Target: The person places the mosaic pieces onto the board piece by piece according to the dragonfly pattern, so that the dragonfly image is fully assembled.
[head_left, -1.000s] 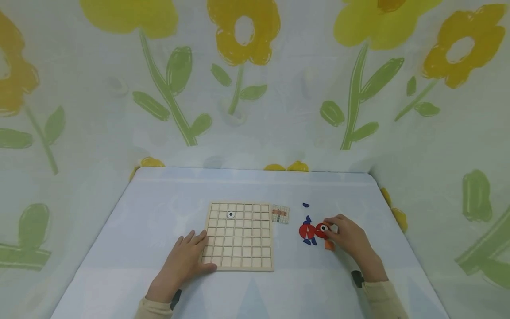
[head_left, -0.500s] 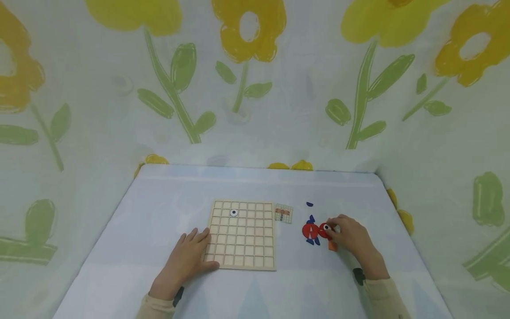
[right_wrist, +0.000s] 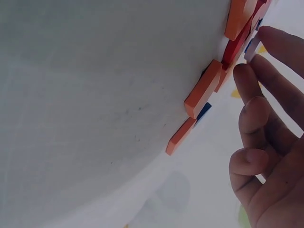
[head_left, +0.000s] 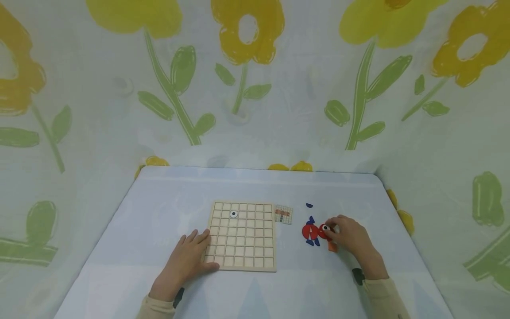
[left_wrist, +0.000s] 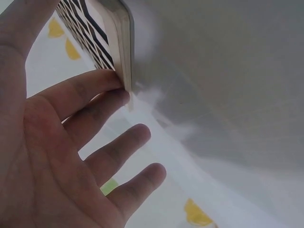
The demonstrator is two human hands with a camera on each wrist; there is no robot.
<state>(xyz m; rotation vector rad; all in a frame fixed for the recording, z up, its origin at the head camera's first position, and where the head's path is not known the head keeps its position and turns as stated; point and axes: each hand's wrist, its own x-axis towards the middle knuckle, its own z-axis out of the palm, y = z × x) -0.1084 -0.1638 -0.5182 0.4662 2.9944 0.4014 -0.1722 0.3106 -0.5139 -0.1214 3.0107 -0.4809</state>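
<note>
My left hand (head_left: 187, 254) rests at the left side of a wooden grid board (head_left: 247, 243), its fingers spread and the thumb by the near corner. In the left wrist view two fingertips touch the board's edge (left_wrist: 124, 52). One white eye disc (head_left: 233, 214) with a black dot sits in an upper cell. On the right, my right hand (head_left: 352, 235) pinches another white eye disc (head_left: 325, 227) between thumb and fingertip, close over red pieces. The right wrist view shows this disc (right_wrist: 252, 47) edge-on, with the other fingers curled.
A small pattern card (head_left: 283, 214) lies at the board's right side. Further right are split red round pieces (head_left: 307, 232), blue pieces (head_left: 310, 242) and an orange piece (head_left: 332, 247). One blue half-round (head_left: 309, 205) lies apart, farther back. Flower-printed cloth (head_left: 295, 110) rises behind the table.
The head view has shifted slightly. Both hands stay nearly in place, the right one still pinching the eye disc over the red pieces.
</note>
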